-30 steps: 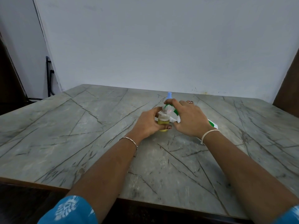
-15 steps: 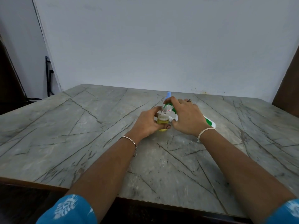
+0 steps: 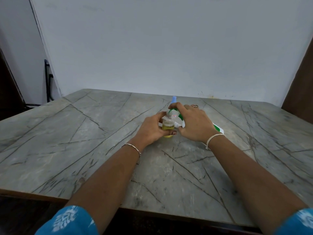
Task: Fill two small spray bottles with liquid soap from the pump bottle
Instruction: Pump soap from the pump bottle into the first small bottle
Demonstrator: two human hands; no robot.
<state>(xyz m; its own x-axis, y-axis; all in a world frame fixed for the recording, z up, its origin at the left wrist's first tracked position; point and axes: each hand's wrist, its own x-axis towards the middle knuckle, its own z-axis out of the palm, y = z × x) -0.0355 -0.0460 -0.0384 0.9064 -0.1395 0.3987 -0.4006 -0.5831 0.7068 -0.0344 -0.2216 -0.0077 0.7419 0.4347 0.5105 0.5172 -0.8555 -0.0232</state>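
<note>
Spillage looked the likeliest trouble at this moment. The left hand (image 3: 152, 128) was curled around a small clear spray bottle (image 3: 167, 126), thumb on the far side and fingers wrapped across the near side, one fingertip showing at the bottle's base. The bottle stood upright on the grey veined table (image 3: 84, 141), far from the near edge and about mid-width, with yellow liquid filling roughly its lower half. Its threaded neck appeared uncapped. The right hand (image 3: 194, 122) lay over the tilted pump bottle (image 3: 217, 128), whose green and white body slanted down to the right behind the wrist; its fingers were bent and held close together over the green pump head, the forefinger arched toward the little bottle's mouth. Whether the spout sat exactly over the opening could not be told, as the fingers hid it. A white piece (image 3: 177, 125) poked out between the two hands, possibly the removed sprayer, though that was unclear. Behind the hands a blue cap (image 3: 174, 99) rose up, probably the second spray bottle, its body hidden.

Judging from this, a narrow neck and thick soap made a poor match: a pump stroke slightly off centre would probably run soap down the outside and over the left fingers. Slippery fingers could then let the light bottle twist or tip. Pressing hard on a tilted pump bottle might also make its base skid on the smooth table.
</note>
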